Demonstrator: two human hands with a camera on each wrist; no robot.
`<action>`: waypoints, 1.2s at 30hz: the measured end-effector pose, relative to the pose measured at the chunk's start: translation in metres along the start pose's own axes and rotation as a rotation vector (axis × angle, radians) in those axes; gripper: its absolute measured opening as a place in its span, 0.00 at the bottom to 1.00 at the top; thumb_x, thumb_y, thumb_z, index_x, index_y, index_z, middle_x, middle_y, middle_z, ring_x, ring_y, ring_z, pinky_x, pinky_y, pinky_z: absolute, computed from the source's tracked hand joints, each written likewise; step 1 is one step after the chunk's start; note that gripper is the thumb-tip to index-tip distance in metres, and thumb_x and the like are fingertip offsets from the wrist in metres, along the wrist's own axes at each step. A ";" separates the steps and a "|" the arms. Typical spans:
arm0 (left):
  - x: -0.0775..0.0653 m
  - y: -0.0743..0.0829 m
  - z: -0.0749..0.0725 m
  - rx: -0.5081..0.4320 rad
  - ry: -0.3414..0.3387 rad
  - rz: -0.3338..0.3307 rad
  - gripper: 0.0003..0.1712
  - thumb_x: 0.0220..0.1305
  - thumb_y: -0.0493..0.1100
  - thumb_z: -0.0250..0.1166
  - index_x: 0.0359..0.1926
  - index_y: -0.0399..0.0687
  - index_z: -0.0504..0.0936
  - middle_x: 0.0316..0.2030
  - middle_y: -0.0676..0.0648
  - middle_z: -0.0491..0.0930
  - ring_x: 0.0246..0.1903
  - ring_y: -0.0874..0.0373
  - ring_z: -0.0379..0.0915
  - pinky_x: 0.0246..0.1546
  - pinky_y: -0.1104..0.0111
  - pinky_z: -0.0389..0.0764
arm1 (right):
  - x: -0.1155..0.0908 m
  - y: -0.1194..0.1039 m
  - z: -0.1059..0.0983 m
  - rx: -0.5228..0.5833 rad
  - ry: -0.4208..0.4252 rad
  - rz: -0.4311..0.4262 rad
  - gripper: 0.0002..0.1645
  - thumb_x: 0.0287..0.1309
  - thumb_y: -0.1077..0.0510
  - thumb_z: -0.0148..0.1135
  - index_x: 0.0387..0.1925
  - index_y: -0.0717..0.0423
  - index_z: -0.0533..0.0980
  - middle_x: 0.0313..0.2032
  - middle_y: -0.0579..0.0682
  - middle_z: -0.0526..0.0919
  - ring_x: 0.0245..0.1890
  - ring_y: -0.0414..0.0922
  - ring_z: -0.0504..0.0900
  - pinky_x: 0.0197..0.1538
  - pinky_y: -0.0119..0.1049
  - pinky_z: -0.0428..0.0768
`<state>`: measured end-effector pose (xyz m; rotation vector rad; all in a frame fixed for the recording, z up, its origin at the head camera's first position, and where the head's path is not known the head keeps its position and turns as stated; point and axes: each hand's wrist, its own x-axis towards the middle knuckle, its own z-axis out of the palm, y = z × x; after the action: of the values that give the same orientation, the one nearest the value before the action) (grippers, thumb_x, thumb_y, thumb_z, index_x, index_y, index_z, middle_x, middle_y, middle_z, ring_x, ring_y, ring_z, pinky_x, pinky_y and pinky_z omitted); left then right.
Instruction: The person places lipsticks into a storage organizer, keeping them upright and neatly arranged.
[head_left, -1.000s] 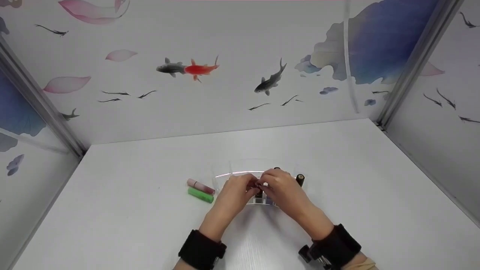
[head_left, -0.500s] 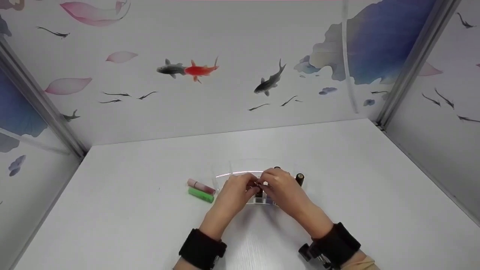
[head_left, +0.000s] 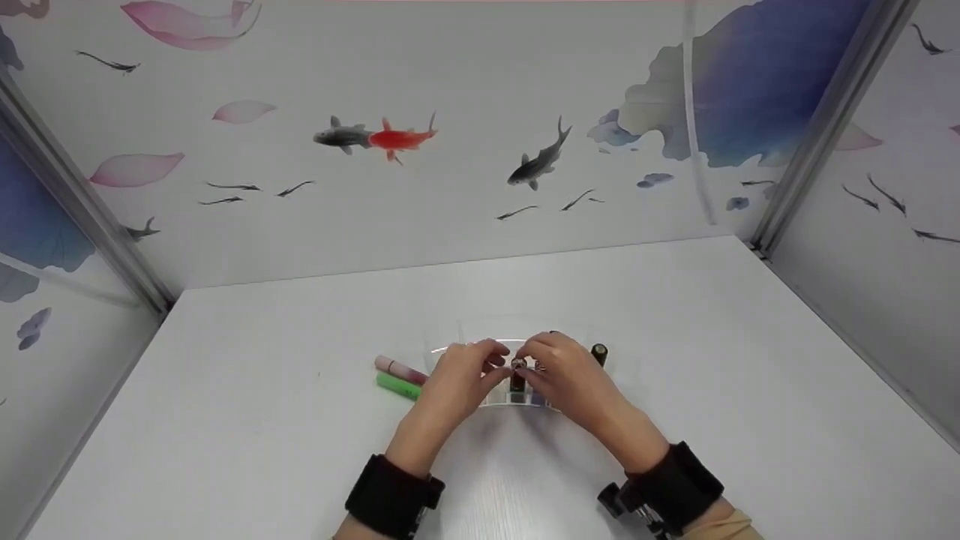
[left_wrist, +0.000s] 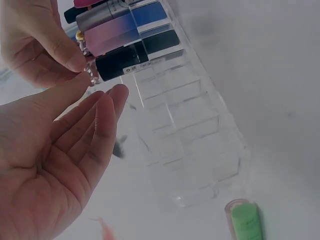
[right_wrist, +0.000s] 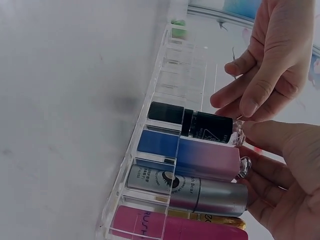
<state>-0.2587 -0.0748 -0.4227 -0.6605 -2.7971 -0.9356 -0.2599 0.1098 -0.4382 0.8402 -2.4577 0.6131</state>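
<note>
A black cosmetic tube (right_wrist: 207, 125) with a clear knob on top stands in a slot of the clear acrylic organizer (left_wrist: 192, 127). The thumb and a finger of my right hand (head_left: 574, 386) pinch that knob. My left hand (head_left: 457, 382) is beside it, fingers loosely extended and parted from the thumb; its thumb tip is at the knob, and I cannot tell whether it touches. In the right wrist view a pink-and-blue tube (right_wrist: 212, 159), a silver tube (right_wrist: 222, 196) and a magenta tube (right_wrist: 195, 227) fill neighbouring slots, behind or below my right fingers.
Left of the organizer, a pink tube (head_left: 401, 370) and a green tube (head_left: 397, 385) lie on the white table (head_left: 247, 420). At its right end shows a dark tube (head_left: 599, 354). Printed panels (head_left: 450, 67) enclose the table at the back and sides.
My left fingers have spread away from the black tube's top, and the left hand has shifted slightly left, uncovering the knob. My right hand stays at the tube.
</note>
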 end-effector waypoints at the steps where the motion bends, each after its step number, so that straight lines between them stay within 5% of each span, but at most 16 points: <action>1: -0.001 -0.001 -0.004 -0.004 -0.004 -0.004 0.12 0.66 0.39 0.67 0.49 0.41 0.84 0.42 0.44 0.89 0.42 0.53 0.86 0.45 0.60 0.85 | 0.000 0.000 -0.001 0.008 0.004 0.003 0.08 0.53 0.63 0.74 0.35 0.57 0.82 0.37 0.51 0.87 0.39 0.46 0.84 0.42 0.38 0.84; 8: -0.009 -0.014 -0.035 -0.032 0.038 -0.038 0.14 0.66 0.39 0.67 0.52 0.43 0.82 0.42 0.44 0.88 0.43 0.52 0.85 0.48 0.58 0.85 | 0.002 -0.010 -0.001 -0.007 0.076 -0.029 0.08 0.54 0.62 0.73 0.36 0.55 0.82 0.37 0.49 0.87 0.40 0.46 0.85 0.45 0.40 0.84; 15: -0.022 -0.037 -0.063 -0.043 -0.002 -0.238 0.13 0.64 0.37 0.68 0.49 0.45 0.83 0.40 0.46 0.86 0.38 0.55 0.84 0.42 0.63 0.85 | 0.011 -0.032 0.012 -0.030 0.117 -0.133 0.08 0.53 0.60 0.74 0.36 0.52 0.83 0.36 0.45 0.87 0.42 0.45 0.84 0.46 0.41 0.82; 20: -0.034 -0.053 -0.080 0.001 -0.029 -0.342 0.12 0.61 0.39 0.70 0.47 0.46 0.84 0.41 0.46 0.86 0.41 0.55 0.80 0.44 0.59 0.83 | 0.018 -0.053 0.027 -0.062 0.018 -0.148 0.08 0.56 0.57 0.72 0.39 0.50 0.83 0.38 0.45 0.87 0.45 0.44 0.83 0.51 0.41 0.81; 27: -0.041 -0.068 -0.086 0.098 -0.070 -0.381 0.11 0.61 0.33 0.67 0.46 0.42 0.85 0.43 0.42 0.86 0.46 0.48 0.81 0.46 0.56 0.82 | 0.027 -0.085 0.049 -0.151 -0.203 -0.149 0.16 0.55 0.52 0.73 0.46 0.50 0.83 0.44 0.46 0.87 0.49 0.46 0.81 0.55 0.44 0.79; 36: -0.042 -0.077 -0.079 0.161 -0.112 -0.390 0.16 0.62 0.24 0.59 0.45 0.42 0.87 0.48 0.39 0.84 0.52 0.44 0.79 0.49 0.54 0.81 | 0.031 -0.103 0.085 -0.378 -0.230 -0.244 0.13 0.55 0.51 0.72 0.41 0.50 0.83 0.42 0.45 0.85 0.46 0.44 0.83 0.57 0.40 0.77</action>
<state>-0.2568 -0.1922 -0.4119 -0.1496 -3.1251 -0.7301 -0.2382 -0.0232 -0.4615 1.0738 -2.4991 -0.0395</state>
